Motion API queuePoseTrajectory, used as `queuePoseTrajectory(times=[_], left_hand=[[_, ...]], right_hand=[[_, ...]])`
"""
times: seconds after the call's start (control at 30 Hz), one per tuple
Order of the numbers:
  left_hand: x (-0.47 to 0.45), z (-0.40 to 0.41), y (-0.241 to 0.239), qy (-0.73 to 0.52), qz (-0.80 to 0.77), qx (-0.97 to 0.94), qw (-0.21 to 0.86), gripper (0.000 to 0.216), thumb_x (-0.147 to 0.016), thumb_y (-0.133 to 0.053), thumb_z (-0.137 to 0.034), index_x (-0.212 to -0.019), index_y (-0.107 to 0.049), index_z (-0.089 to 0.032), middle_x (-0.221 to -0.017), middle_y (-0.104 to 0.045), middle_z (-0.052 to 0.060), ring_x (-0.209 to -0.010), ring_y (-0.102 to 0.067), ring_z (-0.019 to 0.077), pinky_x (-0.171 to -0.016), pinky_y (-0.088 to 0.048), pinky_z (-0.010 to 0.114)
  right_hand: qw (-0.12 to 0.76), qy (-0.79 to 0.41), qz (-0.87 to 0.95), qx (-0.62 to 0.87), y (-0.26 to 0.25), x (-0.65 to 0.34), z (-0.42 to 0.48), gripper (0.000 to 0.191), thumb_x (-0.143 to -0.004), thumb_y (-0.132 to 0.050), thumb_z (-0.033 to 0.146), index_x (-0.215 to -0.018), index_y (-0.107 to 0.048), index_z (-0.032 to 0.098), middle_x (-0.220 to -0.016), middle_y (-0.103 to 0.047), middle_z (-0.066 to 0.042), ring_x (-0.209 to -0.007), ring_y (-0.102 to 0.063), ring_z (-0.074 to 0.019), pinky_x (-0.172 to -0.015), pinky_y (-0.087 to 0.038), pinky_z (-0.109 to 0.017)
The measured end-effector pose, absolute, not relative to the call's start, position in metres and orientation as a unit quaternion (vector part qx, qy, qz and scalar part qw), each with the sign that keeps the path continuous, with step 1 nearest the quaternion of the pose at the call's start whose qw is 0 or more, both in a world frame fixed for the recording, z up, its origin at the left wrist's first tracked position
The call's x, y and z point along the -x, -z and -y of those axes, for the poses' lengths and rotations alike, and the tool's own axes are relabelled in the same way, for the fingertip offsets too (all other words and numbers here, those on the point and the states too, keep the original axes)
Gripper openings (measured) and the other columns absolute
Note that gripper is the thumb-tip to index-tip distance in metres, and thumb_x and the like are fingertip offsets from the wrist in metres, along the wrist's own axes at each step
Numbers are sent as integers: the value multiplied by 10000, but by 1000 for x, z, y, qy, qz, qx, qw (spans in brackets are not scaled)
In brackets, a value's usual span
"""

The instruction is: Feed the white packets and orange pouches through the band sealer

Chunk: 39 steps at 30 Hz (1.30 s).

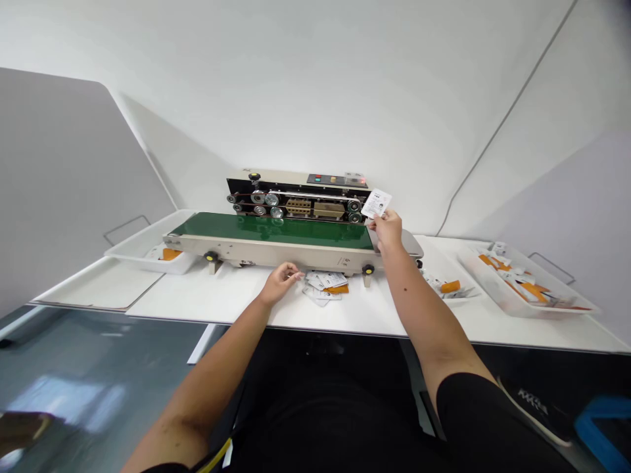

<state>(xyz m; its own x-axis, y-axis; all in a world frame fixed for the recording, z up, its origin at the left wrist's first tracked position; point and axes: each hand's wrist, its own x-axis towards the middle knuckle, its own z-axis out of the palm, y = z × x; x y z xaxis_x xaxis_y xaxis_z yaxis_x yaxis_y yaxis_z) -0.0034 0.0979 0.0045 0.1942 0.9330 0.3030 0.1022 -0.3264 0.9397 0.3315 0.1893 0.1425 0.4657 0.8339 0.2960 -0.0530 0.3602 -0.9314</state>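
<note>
In my right hand (pixel 388 230) I pinch a white printed sachet (pixel 377 202) by its lower edge. It is held up at the right end of a band sealer (pixel 305 190), beside the rollers. My left hand (pixel 282 284) is just in front of the green conveyor belt (pixel 271 228), its fingers loosely bent and apart, with nothing visible in them. Right beside its fingertips, a small loose pile of white sachets (pixel 325 282) lies on the white table (pixel 236 289). One piece in the pile is orange.
A white plastic bin (pixel 148 264) with a few sachets is at the left end of the conveyor. To the right are a shallow tray (pixel 468 301) and a larger clear bin (pixel 532 312), both holding white and orange sachets. A wall (pixel 315 85) stands behind the machine.
</note>
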Motion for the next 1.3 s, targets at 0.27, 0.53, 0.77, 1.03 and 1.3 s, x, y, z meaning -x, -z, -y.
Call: queuePoseTrajectory(times=[0.27,0.53,0.77,1.03,1.3], left_hand=[[3,-98,-4,-486,-398,-665,404,366,-849,-726,-534,-937,-607,-200,-934,-759,79,-829,-714,210,-707,-536,303],[4,-98,-4,-485,-407,-671,386,329,-852,-719,-508,-897,-619,-198,-895,-748,66,-794,-688,197,-724,-524,304],[5,-100,-2,-478,-409,-679,379,328,-868,-703,-505,-894,-614,-191,-893,-734,61,-792,-663,185,-722,-507,289],[5,-98,-4,-474,-413,-686,366,327,-877,-697,-502,-898,-621,-185,-874,-720,48,-809,-660,184,-698,-488,269],[5,-99,-1,-474,-403,-695,361,329,-891,-691,-500,-906,-637,-175,-873,-718,53,-800,-667,193,-705,-498,288]], right_hand=[[659,-333,375,560,-131,-342,-213,153,-708,-575,13,-744,-566,162,-489,-566,31,-374,-512,-88,-347,-372,-154],[626,-408,371,552,-135,-327,-216,225,-740,-589,-10,-648,-499,175,-471,-532,25,-355,-454,-66,-321,-267,-147],[587,-422,423,547,-138,-317,-214,108,-854,-656,96,-761,-609,123,-572,-610,-12,-418,-497,-70,-395,-376,-165],[600,-38,571,560,-129,-294,-160,311,-915,-617,292,-1194,-678,169,-979,-688,-76,-882,-637,-203,-801,-528,-325],[326,-48,856,397,-22,-215,-68,388,-921,-648,333,-1287,-677,208,-1288,-671,-119,-1206,-574,-289,-1054,-459,-442]])
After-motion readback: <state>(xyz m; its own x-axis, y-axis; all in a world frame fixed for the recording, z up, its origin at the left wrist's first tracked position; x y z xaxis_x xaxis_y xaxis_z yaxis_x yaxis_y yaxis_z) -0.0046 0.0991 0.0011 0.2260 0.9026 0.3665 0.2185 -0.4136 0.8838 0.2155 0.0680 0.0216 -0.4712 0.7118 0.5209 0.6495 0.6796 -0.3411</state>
